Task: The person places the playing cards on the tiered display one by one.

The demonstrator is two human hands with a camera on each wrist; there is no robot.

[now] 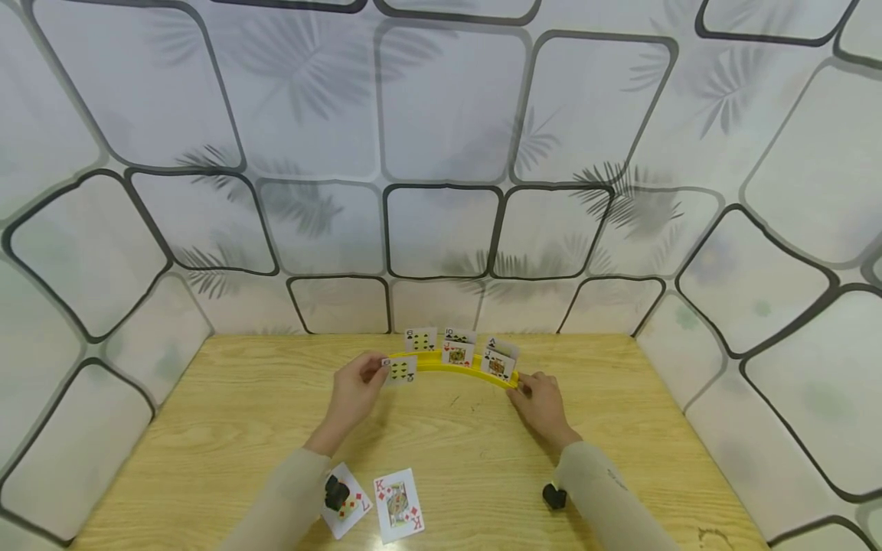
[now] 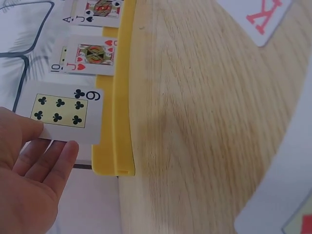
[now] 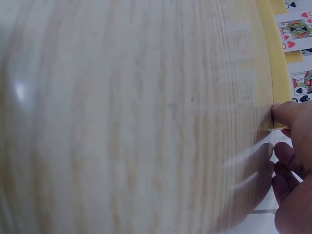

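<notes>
A curved yellow card holder [image 1: 430, 361] stands near the back of the table with playing cards upright in it. My left hand [image 1: 354, 390] pinches a six of clubs [image 2: 61, 112] at the holder's left end, thumb on its face. I cannot tell whether its lower edge sits in a slot. Behind it stands another black-suited card [image 1: 421, 339]. A jack of hearts [image 1: 458, 354] stands mid-holder before a ten [image 1: 460, 335]. Further right, a jack of spades [image 1: 498, 365] stands before an ace [image 1: 502, 347]. My right hand [image 1: 540, 402] grips the holder's right end.
A king of diamonds [image 1: 399, 505] lies face up on the wooden table [image 1: 475, 459] near the front. Beside it a red seven [image 1: 347, 501] lies partly under the left forearm. A patterned wall [image 1: 441, 229] rises behind the table.
</notes>
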